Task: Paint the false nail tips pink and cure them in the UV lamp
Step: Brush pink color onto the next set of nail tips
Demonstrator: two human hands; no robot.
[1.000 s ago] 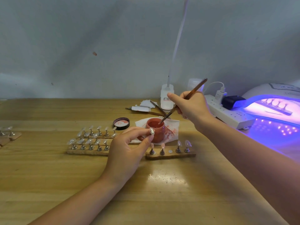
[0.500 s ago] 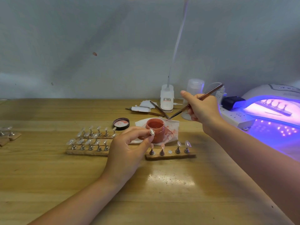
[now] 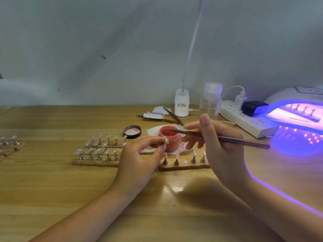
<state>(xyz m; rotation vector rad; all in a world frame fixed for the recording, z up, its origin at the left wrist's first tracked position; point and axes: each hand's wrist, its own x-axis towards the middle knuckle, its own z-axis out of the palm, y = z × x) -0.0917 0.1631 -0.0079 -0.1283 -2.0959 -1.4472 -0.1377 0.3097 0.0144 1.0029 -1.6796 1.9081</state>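
Nail tip (image 3: 165, 140): clear, unpainted, pinched by left hand (image 3: 138, 165).

The paint jar (image 3: 169, 139) stands on a tissue (image 3: 153, 131) mid-table, its lid (image 3: 132, 131) just to the left. Left of the jar lie two racks of nail tips (image 3: 99, 151); in front lies a third rack (image 3: 183, 163). The UV lamp (image 3: 297, 109) sits far right, behind a power strip (image 3: 244, 121).
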